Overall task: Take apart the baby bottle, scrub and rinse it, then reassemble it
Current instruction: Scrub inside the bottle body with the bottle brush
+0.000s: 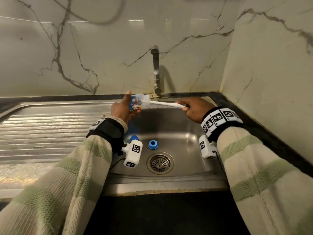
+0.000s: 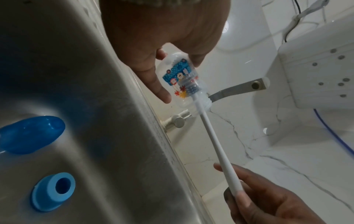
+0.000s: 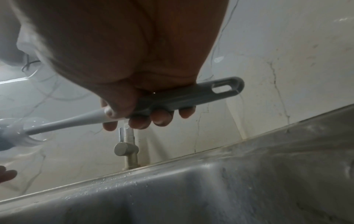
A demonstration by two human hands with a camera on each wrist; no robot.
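- Clear plastic baby bottle (image 1: 136,103), held on its side above the back of the sink basin (image 1: 169,126), mouth pointing toward the person's right.
- Left hand (image 1: 121,109) curls round the bottle's base end, thumb up along the far side, fingers (image 2: 153,80) wrapped under the body.
- Print on the bottle: blue dotted band, cartoon figures, red and yellow star shapes. There is lettering, but too small and blurred to read. No brand legible.
- White bottle brush (image 1: 166,104) goes in through the bottle mouth; the head sits inside the clear body, seen in the left wrist view.
- Right hand (image 1: 194,109) grips the brush handle (image 3: 182,97) in a closed fist, all fingertips (image 3: 161,119) curled under it. The slotted hang-hole end sticks out past the palm.
- Blue collar ring (image 1: 153,144) lies on the basin floor, just above the drain strainer (image 1: 160,163), not touching it.
- Blue cap (image 2: 30,133) lies on the basin floor left of the ring, partly hidden behind the left wrist camera in the head view.
- Tap (image 1: 156,72) stands at the back rim, spout over the basin, just behind and above the bottle mouth.
- Ribbed steel drainboard (image 1: 42,133) is open to the left; marble wall (image 1: 271,65) closes the right side near the right forearm.
- Water droplets on the basin rim, seen in the right wrist view.
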